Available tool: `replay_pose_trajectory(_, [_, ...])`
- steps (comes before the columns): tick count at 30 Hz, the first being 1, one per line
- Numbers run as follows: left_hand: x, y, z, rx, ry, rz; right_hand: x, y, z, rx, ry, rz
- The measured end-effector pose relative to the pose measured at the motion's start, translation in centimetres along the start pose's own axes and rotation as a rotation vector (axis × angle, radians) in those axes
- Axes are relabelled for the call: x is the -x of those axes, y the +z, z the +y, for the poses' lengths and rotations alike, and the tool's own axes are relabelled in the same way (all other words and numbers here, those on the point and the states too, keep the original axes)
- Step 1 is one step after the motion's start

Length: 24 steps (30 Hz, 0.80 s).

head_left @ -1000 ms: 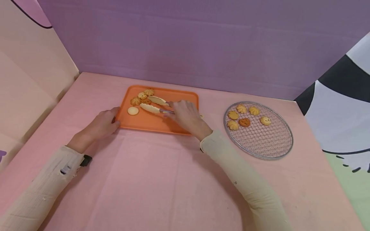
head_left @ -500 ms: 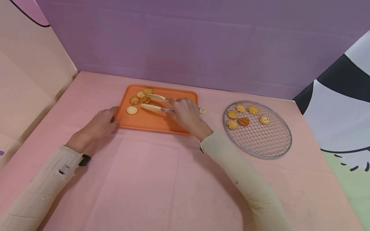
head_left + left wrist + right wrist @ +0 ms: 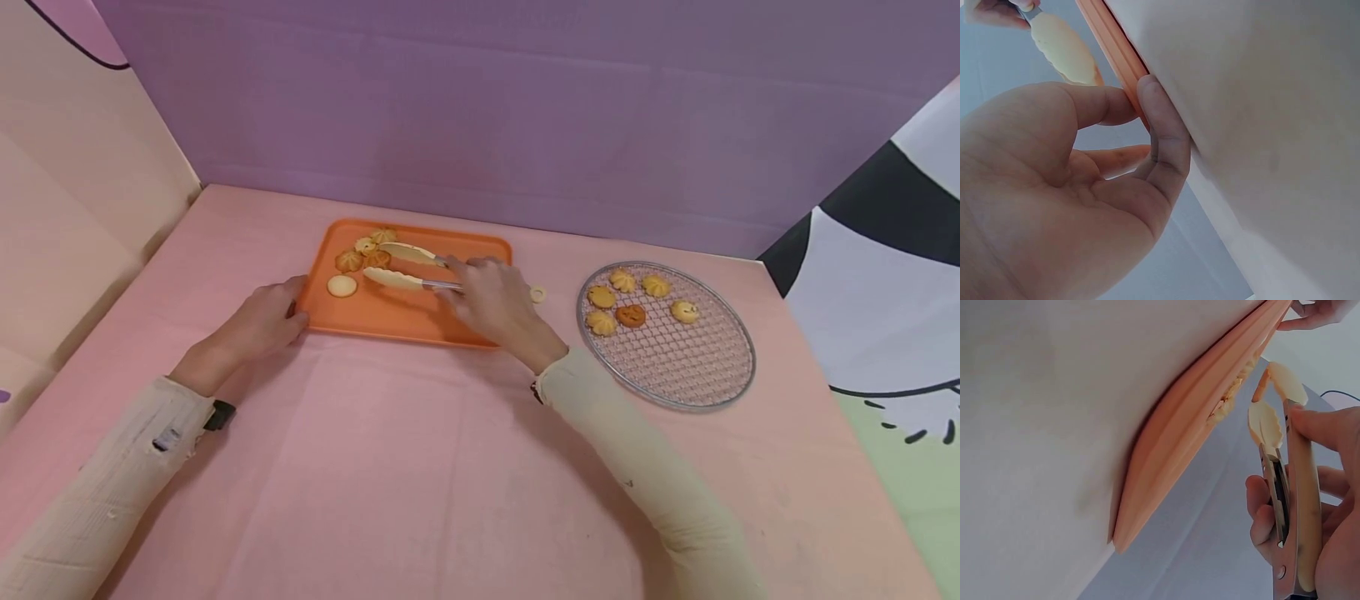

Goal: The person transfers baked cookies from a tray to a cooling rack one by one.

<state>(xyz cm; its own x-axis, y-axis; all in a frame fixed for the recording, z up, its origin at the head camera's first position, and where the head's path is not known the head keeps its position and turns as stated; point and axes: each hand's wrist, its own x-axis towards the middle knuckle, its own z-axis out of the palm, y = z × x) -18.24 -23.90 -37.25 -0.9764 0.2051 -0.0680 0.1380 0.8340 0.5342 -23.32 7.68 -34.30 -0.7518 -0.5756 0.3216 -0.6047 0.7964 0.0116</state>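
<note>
At the orange tray's [image 3: 420,329] left edge, my left hand [image 3: 266,317] pinches the rim between thumb and fingers, as the left wrist view shows. My right hand [image 3: 498,304] grips a pair of tongs [image 3: 393,278] with cream scalloped tips, over the tray. A brown cookie [image 3: 377,260] lies between the spread tips; in the right wrist view the brown piece [image 3: 1261,387] between them looks apart from the tray. Close by are a swirled cookie [image 3: 348,261], a small pale cookie [image 3: 365,245], another swirled cookie [image 3: 384,236] and a plain round cookie [image 3: 342,286].
To the right of the tray, a round wire rack [image 3: 693,362] lies on the pink table [image 3: 375,467]. Several cookies sit on its left and back part, a dark brown cookie [image 3: 631,316] among them. A purple wall [image 3: 487,117] rises behind the table.
My right hand and the tongs' ring end have shifted a little to the right, while the tips stay near the brown cookie. The left hand keeps its hold on the tray.
</note>
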Motion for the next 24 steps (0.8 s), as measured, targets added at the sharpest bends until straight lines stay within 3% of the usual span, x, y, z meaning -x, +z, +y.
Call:
replay_pose_trajectory(6, [0.0,0.0,0.0,0.006,-0.008,-0.003,0.7,-0.3,0.4,-0.018,-0.001,0.036])
replay_pose_trajectory(24, [-0.1,0.0,0.0,0.012,-0.010,-0.012,3.1,-0.5,1.8,0.075,-0.106,0.178])
